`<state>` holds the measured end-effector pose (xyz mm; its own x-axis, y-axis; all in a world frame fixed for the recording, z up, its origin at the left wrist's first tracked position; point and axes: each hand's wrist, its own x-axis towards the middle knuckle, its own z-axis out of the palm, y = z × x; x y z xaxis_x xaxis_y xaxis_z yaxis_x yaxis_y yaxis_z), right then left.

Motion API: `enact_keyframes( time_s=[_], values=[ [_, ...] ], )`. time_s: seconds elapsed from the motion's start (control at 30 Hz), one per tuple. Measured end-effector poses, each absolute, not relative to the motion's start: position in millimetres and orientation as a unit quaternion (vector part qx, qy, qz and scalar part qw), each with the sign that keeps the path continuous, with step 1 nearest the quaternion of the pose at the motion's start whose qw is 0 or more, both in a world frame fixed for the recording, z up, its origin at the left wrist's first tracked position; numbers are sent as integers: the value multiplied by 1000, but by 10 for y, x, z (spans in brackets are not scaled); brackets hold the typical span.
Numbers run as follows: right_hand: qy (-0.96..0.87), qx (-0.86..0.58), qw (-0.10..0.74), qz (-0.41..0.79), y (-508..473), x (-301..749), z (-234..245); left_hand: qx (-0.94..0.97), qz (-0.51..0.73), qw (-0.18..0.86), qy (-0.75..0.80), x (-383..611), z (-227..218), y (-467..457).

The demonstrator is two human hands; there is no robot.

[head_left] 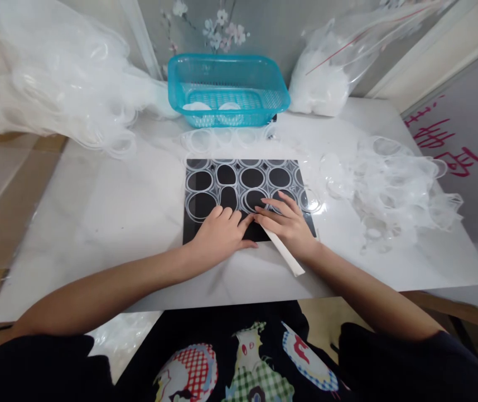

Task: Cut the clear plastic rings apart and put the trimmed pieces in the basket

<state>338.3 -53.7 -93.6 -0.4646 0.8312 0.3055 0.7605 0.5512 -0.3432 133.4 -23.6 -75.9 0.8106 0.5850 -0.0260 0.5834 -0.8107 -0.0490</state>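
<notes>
On the near edge of the black mat (192, 233), beside a clear plastic ring (250, 199) in the closest row, both hands meet fingertip to fingertip. The fingers hide that ring's near arc, and the thin outlines are hard to trace where rings overlap. The left hand (218, 235) lies palm down with its fingers loosely bent, holding nothing. The right hand (289, 224) stretches its fingers flat over the ring, and a white strip (288, 258) runs out from under its palm (pinched or merely pinned, one cannot tell). Behind the mat stands a blue basket (280, 103). A loose heap of rings (393, 184) lies to the right on the white table (109, 212).
</notes>
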Motion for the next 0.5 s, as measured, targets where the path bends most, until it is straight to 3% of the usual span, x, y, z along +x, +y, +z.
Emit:
enact_keyframes(
  time_s=[0.2,0.3,0.37,0.5],
  values=[
    [-838,-479,259,43,-2,3599,-855,-950,26,-12,-310,1350,-751,-220],
    [-692,-583,424,-28,547,3826,-674,-948,34,-20,-316,1347,-716,-198],
    [-637,-596,486,-46,712,3903,-564,-947,37,-24,-317,1343,-684,-183],
    [-730,-556,396,-14,335,3893,-609,-954,18,-17,-299,1382,-648,-167]
  ],
)
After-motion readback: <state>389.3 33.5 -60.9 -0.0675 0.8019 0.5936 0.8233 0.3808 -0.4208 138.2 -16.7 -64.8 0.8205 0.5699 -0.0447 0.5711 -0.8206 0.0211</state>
